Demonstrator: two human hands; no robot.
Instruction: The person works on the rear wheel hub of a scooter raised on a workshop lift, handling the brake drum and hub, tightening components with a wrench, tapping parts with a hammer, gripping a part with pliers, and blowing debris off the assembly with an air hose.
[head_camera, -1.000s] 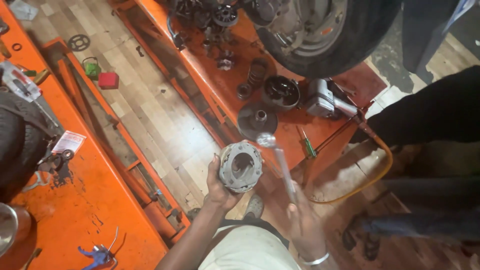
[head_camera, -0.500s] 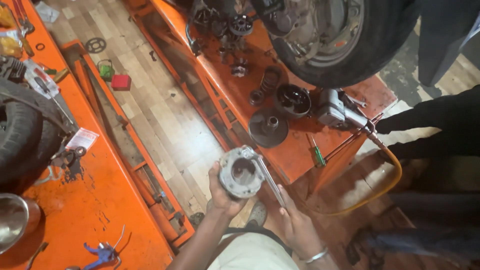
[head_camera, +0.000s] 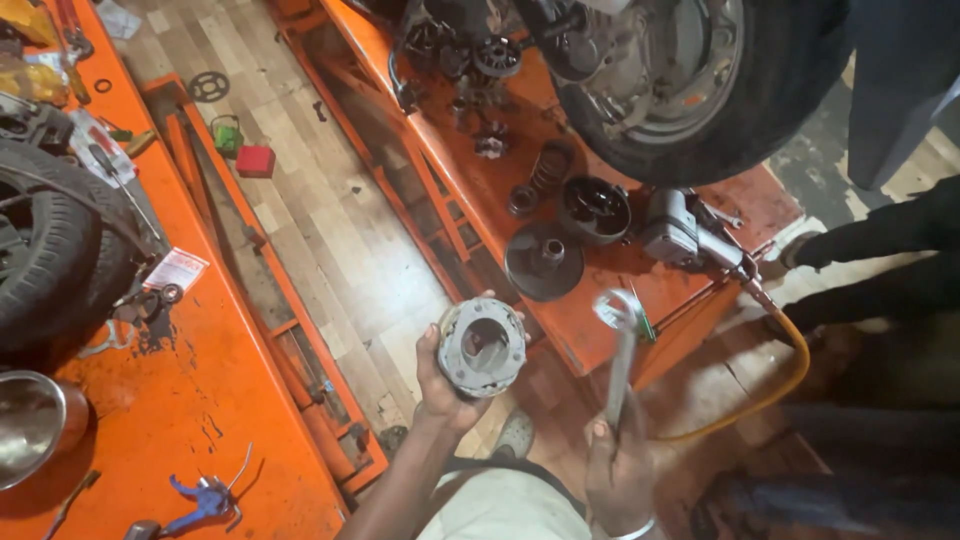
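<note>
hands meet over the gap between two orange worktops in the head view, the only view there is. left hand (head_camera: 445, 385) is closed from below around a round metal drum part (head_camera: 482, 347), its open centre facing up at the camera; the part is held in the air over the wooden floor (head_camera: 330, 230), just off the edge of the right worktop (head_camera: 600, 290). right hand (head_camera: 618, 472) has its grip closed on the handle of a ring spanner (head_camera: 620, 350), whose ring end points up and away, close beside the drum part but not touching it.

on the right worktop lie a dark disc with a hub (head_camera: 544, 260), a black bell-shaped housing (head_camera: 594, 208), a coil spring (head_camera: 552, 165) and an air tool (head_camera: 690, 235) with an orange hose (head_camera: 780, 385), all under a scooter wheel (head_camera: 700, 80). on the left worktop (head_camera: 150, 400) sit a tyre (head_camera: 50, 260), a steel bowl (head_camera: 30, 425) and blue pliers (head_camera: 205, 498).

by the look of it the step in hand is work on the held part with the spanner, tool not yet seated. the next move would call for setting the ring squarely onto a nut or hub in the part's centre while the left hand keeps it from turning; whether a nut sits there cannot be told.
</note>
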